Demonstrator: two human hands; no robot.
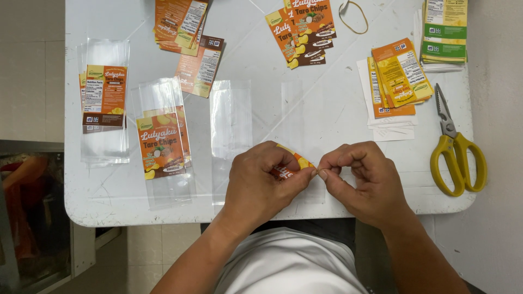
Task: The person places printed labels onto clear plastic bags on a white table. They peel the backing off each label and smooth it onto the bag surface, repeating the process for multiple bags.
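Observation:
My left hand [260, 182] grips a small orange printed label [292, 165], curled between thumb and fingers, near the table's front edge. My right hand [362, 179] pinches the label's right corner with thumb and forefinger, so both hands meet at that corner. A clear plastic bag [231, 117] lies flat on the white table [338, 117] just behind my left hand. Most of the label is hidden by my left fingers.
Two clear bags with orange labels [161, 144] [104, 97] lie at the left. Stacks of orange labels [303, 30] [400, 76] [182, 24] sit at the back, green ones [445, 30] far right. Yellow-handled scissors [455, 152] rest at the right edge; a rubber band [355, 15] lies at the back.

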